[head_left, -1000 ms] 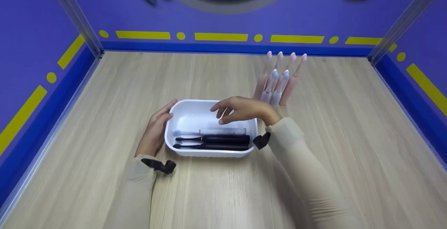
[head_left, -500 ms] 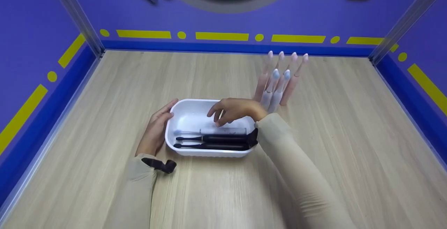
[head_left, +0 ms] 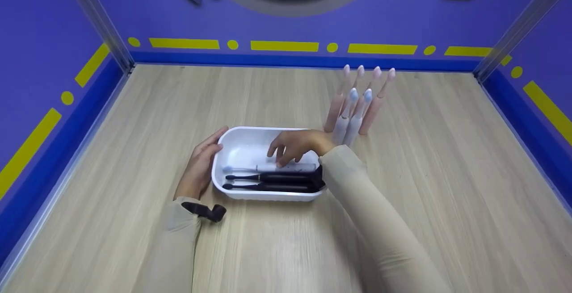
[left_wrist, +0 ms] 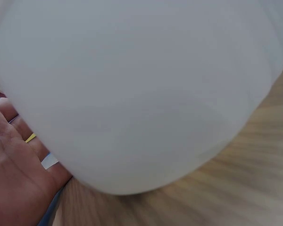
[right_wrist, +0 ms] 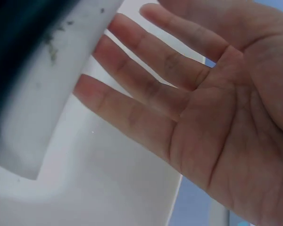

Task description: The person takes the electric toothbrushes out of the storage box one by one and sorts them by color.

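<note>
Your left hand (head_left: 199,164) grips the tray (head_left: 243,143) at its left end; your right hand (head_left: 295,144), spread, seemingly touches the white brush (head_left: 303,167) inside.

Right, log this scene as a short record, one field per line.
Surface: wood-look table
Container: white tray
In tray: two black brushes, one white brush, all lying
Standing: four pink-headed brushes, two blue-headed brushes, beyond tray's right end
Left grip: against tray's left end
Right grip: inside tray, fingertips at white brush; firm hold not shown
</note>
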`<move>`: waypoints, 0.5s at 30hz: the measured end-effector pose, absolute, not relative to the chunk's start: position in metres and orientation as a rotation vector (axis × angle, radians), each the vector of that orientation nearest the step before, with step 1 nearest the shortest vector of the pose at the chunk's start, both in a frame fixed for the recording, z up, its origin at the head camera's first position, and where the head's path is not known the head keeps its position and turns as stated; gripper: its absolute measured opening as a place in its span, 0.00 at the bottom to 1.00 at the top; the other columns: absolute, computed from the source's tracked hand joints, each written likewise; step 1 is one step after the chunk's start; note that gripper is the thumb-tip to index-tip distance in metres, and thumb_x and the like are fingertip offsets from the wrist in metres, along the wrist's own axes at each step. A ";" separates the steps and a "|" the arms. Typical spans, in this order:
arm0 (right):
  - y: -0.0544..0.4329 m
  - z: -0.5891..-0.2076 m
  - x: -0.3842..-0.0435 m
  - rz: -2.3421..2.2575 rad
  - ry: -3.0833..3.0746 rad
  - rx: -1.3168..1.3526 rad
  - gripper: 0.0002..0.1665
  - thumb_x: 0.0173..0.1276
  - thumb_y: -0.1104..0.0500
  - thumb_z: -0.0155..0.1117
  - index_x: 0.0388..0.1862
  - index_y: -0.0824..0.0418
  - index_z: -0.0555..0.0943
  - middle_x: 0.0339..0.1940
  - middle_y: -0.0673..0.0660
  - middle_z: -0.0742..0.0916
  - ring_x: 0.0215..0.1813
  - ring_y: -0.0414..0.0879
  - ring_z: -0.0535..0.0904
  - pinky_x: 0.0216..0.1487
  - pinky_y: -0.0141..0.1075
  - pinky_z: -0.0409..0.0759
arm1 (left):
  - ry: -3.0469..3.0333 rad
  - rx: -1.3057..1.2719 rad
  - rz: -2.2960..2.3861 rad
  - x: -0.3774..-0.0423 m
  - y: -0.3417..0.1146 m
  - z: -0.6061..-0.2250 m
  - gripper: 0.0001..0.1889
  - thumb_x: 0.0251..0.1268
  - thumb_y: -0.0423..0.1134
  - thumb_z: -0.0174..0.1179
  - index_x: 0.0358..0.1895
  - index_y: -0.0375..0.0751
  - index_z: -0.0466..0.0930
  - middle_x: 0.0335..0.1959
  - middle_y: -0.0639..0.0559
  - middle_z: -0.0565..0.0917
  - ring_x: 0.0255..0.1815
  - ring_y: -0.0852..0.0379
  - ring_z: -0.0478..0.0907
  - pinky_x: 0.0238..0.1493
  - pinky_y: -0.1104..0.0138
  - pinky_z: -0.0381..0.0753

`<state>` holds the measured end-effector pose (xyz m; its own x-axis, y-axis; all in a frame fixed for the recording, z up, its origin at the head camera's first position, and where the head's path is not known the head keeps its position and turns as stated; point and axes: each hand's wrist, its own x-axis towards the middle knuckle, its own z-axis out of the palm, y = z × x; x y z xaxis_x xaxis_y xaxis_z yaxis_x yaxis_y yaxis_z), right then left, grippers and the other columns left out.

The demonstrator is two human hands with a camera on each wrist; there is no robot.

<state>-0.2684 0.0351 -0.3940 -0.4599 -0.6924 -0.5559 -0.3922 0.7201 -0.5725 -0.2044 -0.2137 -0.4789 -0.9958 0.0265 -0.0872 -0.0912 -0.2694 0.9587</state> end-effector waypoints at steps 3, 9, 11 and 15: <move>0.034 -0.397 -0.268 -0.463 2.104 -0.793 0.25 0.63 0.60 0.65 0.61 0.58 0.77 0.53 0.60 0.85 0.44 0.41 0.81 0.48 0.44 0.85 | 1.851 -0.081 2.452 -0.205 -0.213 -0.479 0.28 0.67 0.26 0.40 0.71 0.33 0.59 0.76 0.45 0.59 0.77 0.54 0.52 0.78 0.64 0.51; 0.033 -0.401 -0.268 -0.468 2.119 -0.719 0.25 0.62 0.61 0.67 0.59 0.58 0.78 0.53 0.59 0.86 0.44 0.41 0.80 0.49 0.41 0.84 | 1.849 -0.074 2.449 -0.205 -0.213 -0.479 0.28 0.67 0.26 0.39 0.72 0.32 0.59 0.76 0.45 0.59 0.78 0.54 0.52 0.78 0.64 0.50; 0.032 -0.402 -0.267 -0.456 2.130 -0.710 0.25 0.61 0.61 0.67 0.59 0.57 0.79 0.53 0.59 0.86 0.45 0.42 0.80 0.50 0.41 0.84 | 1.846 -0.085 2.449 -0.205 -0.214 -0.479 0.28 0.67 0.27 0.40 0.71 0.33 0.60 0.76 0.46 0.59 0.77 0.55 0.52 0.78 0.64 0.51; 0.030 -0.402 -0.264 -0.402 2.172 -0.711 0.24 0.60 0.60 0.69 0.57 0.55 0.80 0.53 0.57 0.86 0.42 0.41 0.80 0.46 0.37 0.84 | 1.842 -0.085 2.446 -0.204 -0.214 -0.479 0.28 0.68 0.27 0.40 0.72 0.33 0.59 0.76 0.46 0.59 0.78 0.56 0.51 0.78 0.66 0.50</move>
